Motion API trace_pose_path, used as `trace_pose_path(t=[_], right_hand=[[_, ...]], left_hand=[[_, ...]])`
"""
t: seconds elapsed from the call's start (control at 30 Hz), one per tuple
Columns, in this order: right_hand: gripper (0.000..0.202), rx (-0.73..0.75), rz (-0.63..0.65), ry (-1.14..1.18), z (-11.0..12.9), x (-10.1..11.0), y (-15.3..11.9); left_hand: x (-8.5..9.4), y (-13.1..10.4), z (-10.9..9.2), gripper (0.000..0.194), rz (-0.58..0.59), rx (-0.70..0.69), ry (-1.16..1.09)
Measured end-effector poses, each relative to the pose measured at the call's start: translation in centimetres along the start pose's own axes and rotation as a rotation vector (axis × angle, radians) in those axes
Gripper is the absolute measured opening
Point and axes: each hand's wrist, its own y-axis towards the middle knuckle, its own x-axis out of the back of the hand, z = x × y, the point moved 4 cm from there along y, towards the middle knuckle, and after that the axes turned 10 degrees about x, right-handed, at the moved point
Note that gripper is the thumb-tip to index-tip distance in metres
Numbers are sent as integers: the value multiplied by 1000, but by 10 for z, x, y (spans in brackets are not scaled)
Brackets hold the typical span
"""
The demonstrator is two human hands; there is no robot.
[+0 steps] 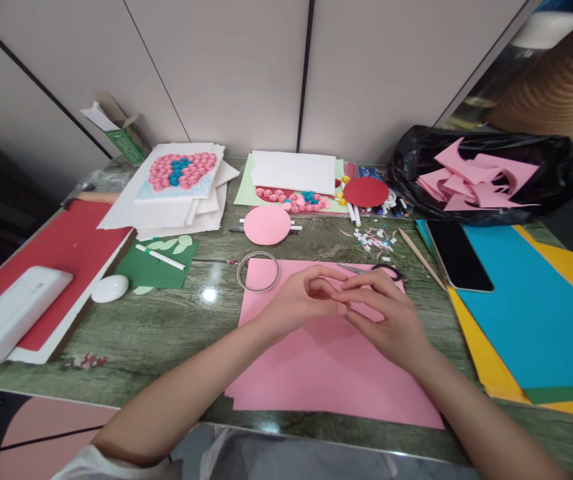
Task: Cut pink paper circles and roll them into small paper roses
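Above a large sheet of pink paper (336, 373), my left hand (301, 300) and my right hand (391, 313) meet at the fingertips. The left fingers are curved, with a gap between them and the thumb. On the right, the fingers are bent and spread apart. Nothing shows in either hand. A thin metal ring (238, 275) lies over the sheet's upper left corner. Scissors (391, 271) with dark handles lie just behind my right hand, partly hidden by it. Beyond the ring, a pink paper circle (267, 225) rests on some pens.
Red sheets (51, 247) and a white device (21, 313) lie left, near green paper (166, 270). A flower-covered picture (181, 175) sits behind. Paper scraps (374, 239), a pencil (421, 259), a phone (459, 255), blue paper (541, 307) and a black bag (406, 160) stand right.
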Motion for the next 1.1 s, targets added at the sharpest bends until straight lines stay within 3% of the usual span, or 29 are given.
trace_pose_path(t=[0.17,0.4,0.67,1.1], right_hand=[[24,90,109,14,2,-10,-2],[17,10,-93,-84,0,-4,-3],[12,44,-162,-153,3,1,-1],[22,66,-66,-111,7,3,1]], left_hand=[[3,0,-6,35,38,-9,188],[-5,1,8,39,-66,51,-93],[-10,2,20,42,-75,41,-248],[-4,0,7,38,-57,1,-129]])
